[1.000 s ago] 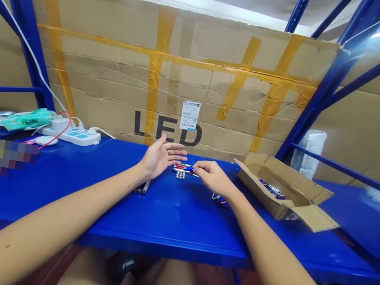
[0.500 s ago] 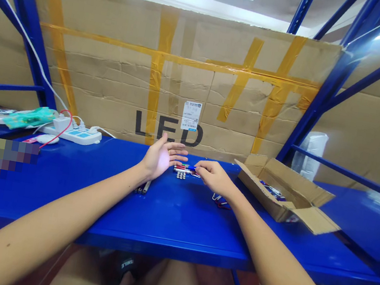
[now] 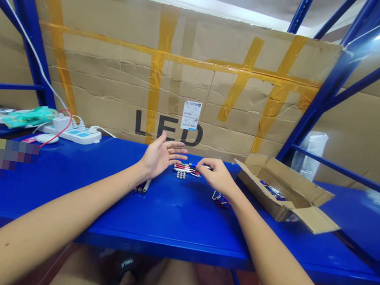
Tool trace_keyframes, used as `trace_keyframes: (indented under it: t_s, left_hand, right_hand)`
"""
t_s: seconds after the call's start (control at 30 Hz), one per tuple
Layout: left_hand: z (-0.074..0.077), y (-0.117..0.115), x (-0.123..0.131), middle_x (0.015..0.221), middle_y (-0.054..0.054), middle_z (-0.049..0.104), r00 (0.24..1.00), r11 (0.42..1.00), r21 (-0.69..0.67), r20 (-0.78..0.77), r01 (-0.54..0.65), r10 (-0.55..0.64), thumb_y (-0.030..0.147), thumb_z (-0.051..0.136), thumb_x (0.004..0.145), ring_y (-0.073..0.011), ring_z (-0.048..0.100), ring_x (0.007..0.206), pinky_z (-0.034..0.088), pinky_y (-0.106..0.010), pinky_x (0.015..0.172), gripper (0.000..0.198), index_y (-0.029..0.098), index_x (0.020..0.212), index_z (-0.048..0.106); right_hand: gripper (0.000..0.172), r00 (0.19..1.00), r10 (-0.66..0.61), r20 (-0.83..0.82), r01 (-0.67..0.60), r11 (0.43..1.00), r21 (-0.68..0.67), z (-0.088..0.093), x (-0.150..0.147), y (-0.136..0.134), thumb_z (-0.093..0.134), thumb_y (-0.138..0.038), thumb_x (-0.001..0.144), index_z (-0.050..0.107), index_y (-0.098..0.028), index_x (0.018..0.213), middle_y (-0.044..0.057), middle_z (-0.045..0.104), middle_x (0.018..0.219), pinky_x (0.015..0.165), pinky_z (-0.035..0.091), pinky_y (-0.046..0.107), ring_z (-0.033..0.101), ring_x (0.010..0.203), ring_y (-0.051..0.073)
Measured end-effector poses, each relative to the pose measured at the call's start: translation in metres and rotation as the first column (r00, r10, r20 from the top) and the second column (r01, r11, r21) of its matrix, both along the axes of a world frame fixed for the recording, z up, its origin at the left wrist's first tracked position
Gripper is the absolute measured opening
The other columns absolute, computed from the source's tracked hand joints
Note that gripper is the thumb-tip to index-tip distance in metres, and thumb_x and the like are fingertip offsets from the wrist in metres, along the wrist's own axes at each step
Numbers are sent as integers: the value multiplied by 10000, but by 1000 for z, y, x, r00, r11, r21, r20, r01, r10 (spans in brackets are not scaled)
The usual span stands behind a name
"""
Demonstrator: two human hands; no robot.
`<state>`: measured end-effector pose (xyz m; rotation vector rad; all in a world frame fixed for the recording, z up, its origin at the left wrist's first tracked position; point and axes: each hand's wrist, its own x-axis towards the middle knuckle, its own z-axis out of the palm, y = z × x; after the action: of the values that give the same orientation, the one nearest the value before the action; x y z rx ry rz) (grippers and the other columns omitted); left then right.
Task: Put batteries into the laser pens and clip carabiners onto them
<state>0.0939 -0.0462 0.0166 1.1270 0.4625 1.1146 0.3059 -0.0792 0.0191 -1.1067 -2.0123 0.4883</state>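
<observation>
penlights point(image 3: 184, 167) | slim, metal, red and blue; lying side by side | button cells point(image 3: 180, 174) | silver; clustered just beside

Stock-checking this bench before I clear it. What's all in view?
Metal tubes: several, red, blue and silver, centre of bench.
Small cells: a cluster, silver, in front of the tubes.
Rods: at least two, dark and silver, front of left hand.
Key rings: a few, silver with red, right of centre.
Cardboard box: one, brown, open, bench right.
Power strip: one, white and blue, back left.
Bench: one, blue, under everything.
Left hand: one, open, beside the tubes.
Right hand: one, at the tubes.
</observation>
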Motion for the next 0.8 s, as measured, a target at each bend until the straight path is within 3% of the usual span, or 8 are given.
trace_keyframes:
  t_s: [0.8]
  left_hand:
    - [0, -3, 1, 1031, -167, 696, 1000, 1000, 8, 0, 22, -22, 683, 349, 887, -297, 650, 983, 493, -406, 831, 663, 114, 1049, 648]
  right_hand:
    - [232, 999, 34, -38, -35, 999, -8, 1, -1, -1, 522, -325, 804, 615, -162, 667, 10, 597, 638, 627, 384, 278, 500, 622, 139]
